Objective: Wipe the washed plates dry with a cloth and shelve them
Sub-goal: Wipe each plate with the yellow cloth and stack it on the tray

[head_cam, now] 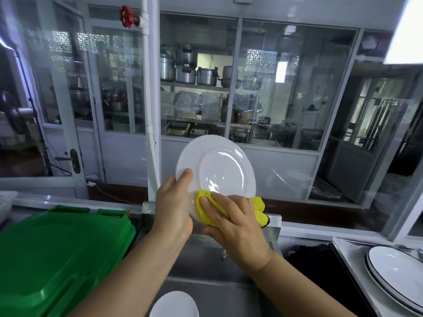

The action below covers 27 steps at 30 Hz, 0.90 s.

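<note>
Mid-frame, left hand [174, 209] fingers grip white plate [219, 165] rim w/ thumb; right hand [233, 227] fingers press yellow cloth [207, 209] flat on it.

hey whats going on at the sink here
A person is drying a white plate, held up on edge over the steel sink. The left hand grips the plate's rim, thumb on its face, while the right hand presses a yellow cloth against the lower part of it. Dark-rimmed plates are stacked at the right, another white plate sits at the bottom edge of view, and a green bin lid lies to the left.
</note>
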Tool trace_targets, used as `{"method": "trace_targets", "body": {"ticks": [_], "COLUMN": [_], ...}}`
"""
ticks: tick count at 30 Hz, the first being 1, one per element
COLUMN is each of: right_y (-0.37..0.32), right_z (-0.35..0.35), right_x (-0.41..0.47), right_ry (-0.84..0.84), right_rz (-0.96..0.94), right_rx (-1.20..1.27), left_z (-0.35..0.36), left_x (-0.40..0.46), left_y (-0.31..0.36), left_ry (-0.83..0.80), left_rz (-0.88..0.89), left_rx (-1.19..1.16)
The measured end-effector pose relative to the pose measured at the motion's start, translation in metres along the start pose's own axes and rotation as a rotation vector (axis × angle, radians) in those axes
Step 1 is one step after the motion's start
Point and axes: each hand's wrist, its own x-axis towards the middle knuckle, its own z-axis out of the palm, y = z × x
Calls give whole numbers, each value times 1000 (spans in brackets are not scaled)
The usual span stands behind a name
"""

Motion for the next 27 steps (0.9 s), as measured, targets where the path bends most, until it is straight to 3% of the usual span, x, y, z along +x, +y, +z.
{"method": "trace_targets", "body": {"ticks": [5, 12, 16, 22, 27], "right_y": [20, 49, 28, 17, 50], "right_z": [-9, -16, -9, -5, -13], "right_x": [-13, 21, 44, 8, -9], "right_ry": [-7, -1, -8, -82, -129], "right_rz": [89, 349, 220, -33, 52], "right_rx": [14, -103, -68, -16, -68], "left_z": [-5, -4, 3, -5, -13], "left_x": [-1, 6, 9, 16, 17], "left_y": [3, 0, 2, 12, 13], "left_ry": [-59, -91, -105, -60, -84], "left_rz": [98, 145, 168, 96, 110], "left_rx": [18, 149, 184, 138, 158]}}
